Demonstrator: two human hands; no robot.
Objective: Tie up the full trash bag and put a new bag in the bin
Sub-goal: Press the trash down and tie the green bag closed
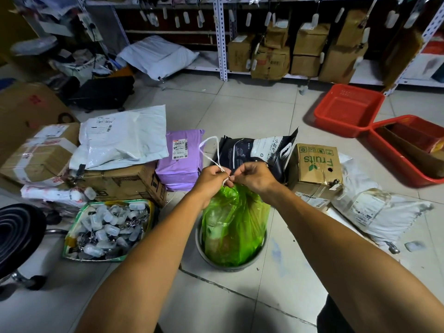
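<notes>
A full green trash bag stands in a small grey round bin on the tiled floor. Its neck is bunched together at the top. My left hand pinches the gathered neck and a white drawstring that loops up and back over the purple parcel. My right hand pinches the other end of the string right beside it, fingertips almost touching the left hand's. No new bag is in view.
Parcels ring the bin: a purple mailer, a black bag, a "Fruits" carton, white mailers and cartons at left. A tray of white tags lies left, red baskets far right, shelving behind.
</notes>
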